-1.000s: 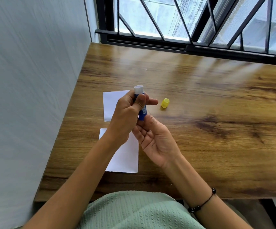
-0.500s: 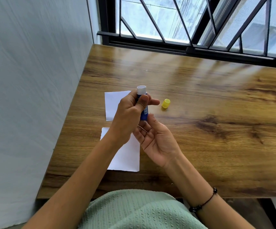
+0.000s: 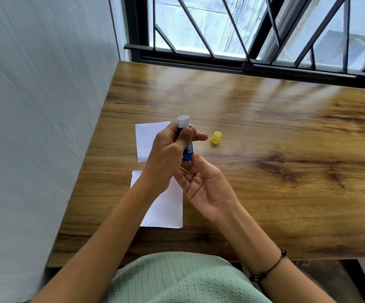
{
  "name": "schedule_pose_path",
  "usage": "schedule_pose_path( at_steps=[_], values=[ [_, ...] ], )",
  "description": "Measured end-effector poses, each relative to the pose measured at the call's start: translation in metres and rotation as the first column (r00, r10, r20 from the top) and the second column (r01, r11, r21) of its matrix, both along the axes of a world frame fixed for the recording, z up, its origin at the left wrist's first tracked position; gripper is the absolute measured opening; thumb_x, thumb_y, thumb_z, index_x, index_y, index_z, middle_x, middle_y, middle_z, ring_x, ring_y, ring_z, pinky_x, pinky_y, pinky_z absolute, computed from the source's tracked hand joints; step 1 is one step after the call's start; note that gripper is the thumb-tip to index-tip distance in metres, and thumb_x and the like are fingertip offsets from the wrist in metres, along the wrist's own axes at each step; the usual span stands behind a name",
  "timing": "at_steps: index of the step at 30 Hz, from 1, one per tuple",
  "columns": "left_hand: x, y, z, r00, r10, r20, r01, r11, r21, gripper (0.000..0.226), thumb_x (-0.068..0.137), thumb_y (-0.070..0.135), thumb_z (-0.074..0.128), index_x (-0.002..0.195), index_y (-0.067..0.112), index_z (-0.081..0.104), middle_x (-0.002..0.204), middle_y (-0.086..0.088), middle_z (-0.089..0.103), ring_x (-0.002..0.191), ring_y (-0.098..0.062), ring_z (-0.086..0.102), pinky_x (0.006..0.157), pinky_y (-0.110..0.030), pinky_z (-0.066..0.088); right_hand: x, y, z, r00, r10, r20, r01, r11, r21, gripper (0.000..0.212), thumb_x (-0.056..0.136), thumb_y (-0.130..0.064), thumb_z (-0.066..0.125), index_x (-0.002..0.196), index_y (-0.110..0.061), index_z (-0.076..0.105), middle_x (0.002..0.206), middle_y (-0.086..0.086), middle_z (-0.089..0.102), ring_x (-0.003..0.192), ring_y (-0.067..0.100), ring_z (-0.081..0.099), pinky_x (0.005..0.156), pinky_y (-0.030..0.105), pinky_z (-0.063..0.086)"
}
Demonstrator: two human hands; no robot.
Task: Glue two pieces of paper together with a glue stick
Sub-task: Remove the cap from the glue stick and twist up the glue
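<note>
My left hand grips a blue glue stick upright above the table, its white top end uncapped and pointing up. My right hand sits just below it, palm up, and its fingertips pinch the stick's bottom end. The yellow cap lies on the wood to the right of the stick. Two white paper pieces lie under my hands: one farther piece and one nearer piece, both partly hidden by my left hand and forearm.
The wooden table meets a pale wall on the left and a barred window at the back. A dark bead bracelet is on my right wrist.
Both hands stay at the glue stick with almost no movement. The view has shifted slightly.
</note>
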State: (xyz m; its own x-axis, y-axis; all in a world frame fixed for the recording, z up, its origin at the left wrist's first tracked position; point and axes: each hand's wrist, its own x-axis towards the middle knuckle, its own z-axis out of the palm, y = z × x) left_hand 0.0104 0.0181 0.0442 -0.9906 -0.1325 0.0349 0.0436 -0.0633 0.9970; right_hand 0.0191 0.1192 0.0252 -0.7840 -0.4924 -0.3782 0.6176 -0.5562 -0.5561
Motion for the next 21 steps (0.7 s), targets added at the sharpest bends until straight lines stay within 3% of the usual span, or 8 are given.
schedule_pose_path(
  at_steps=[4, 7, 11, 16, 21],
  values=[
    [0.0002, 0.0010, -0.0002, 1.000, -0.005, -0.006, 0.005, 1.000, -0.001, 0.021, 0.096, 0.020, 0.038, 0.081, 0.019, 0.052, 0.090, 0.004, 0.070, 0.090, -0.019, 0.065, 0.083, -0.033, 0.052, -0.0020, 0.0002, -0.0020, 1.000, -0.026, -0.010, 0.026, 1.000, -0.007, 0.031, 0.073, -0.013, 0.057, 0.103, -0.004, 0.058, 0.073, 0.009, 0.071, 0.066, 0.016, 0.070, 0.060, 0.023, 0.058],
    [0.0004, 0.0017, -0.0014, 1.000, 0.000, -0.020, 0.000, 1.000, -0.012, 0.020, 0.096, 0.020, 0.039, 0.081, 0.020, 0.053, 0.088, 0.007, 0.070, 0.085, -0.008, 0.066, 0.081, -0.025, 0.052, -0.0019, -0.0010, -0.0054, 0.999, -0.033, 0.039, 0.034, 0.999, -0.009, 0.026, 0.083, -0.024, 0.053, 0.096, -0.004, 0.063, 0.072, 0.010, 0.071, 0.067, 0.018, 0.070, 0.064, 0.025, 0.059],
    [0.0011, 0.0014, -0.0003, 1.000, -0.001, -0.024, 0.001, 1.000, 0.006, 0.020, 0.096, 0.020, 0.038, 0.082, 0.018, 0.053, 0.089, 0.006, 0.070, 0.082, -0.007, 0.066, 0.077, -0.024, 0.054, -0.0017, -0.0005, -0.0064, 0.998, -0.018, 0.063, 0.016, 0.999, 0.031, 0.040, 0.090, -0.035, 0.046, 0.078, -0.006, 0.071, 0.069, 0.010, 0.071, 0.062, 0.018, 0.069, 0.062, 0.024, 0.058],
    [0.0015, -0.0009, 0.0011, 1.000, 0.009, -0.001, -0.009, 1.000, -0.002, 0.020, 0.096, 0.021, 0.038, 0.082, 0.019, 0.052, 0.092, 0.003, 0.070, 0.083, -0.018, 0.064, 0.072, -0.032, 0.053, -0.0021, -0.0003, -0.0022, 1.000, 0.010, -0.020, -0.010, 1.000, 0.019, 0.032, 0.077, -0.020, 0.057, 0.106, -0.006, 0.057, 0.078, 0.010, 0.071, 0.069, 0.018, 0.069, 0.067, 0.025, 0.058],
    [0.0018, 0.0006, 0.0022, 1.000, 0.007, -0.014, -0.007, 0.999, -0.032, 0.020, 0.096, 0.018, 0.038, 0.083, 0.019, 0.053, 0.090, 0.006, 0.070, 0.086, -0.013, 0.065, 0.086, -0.036, 0.051, -0.0025, -0.0004, -0.0045, 1.000, -0.023, -0.009, 0.023, 1.000, 0.010, 0.023, 0.089, -0.021, 0.047, 0.100, -0.005, 0.060, 0.073, 0.010, 0.071, 0.068, 0.018, 0.070, 0.064, 0.025, 0.059]
  ],
)
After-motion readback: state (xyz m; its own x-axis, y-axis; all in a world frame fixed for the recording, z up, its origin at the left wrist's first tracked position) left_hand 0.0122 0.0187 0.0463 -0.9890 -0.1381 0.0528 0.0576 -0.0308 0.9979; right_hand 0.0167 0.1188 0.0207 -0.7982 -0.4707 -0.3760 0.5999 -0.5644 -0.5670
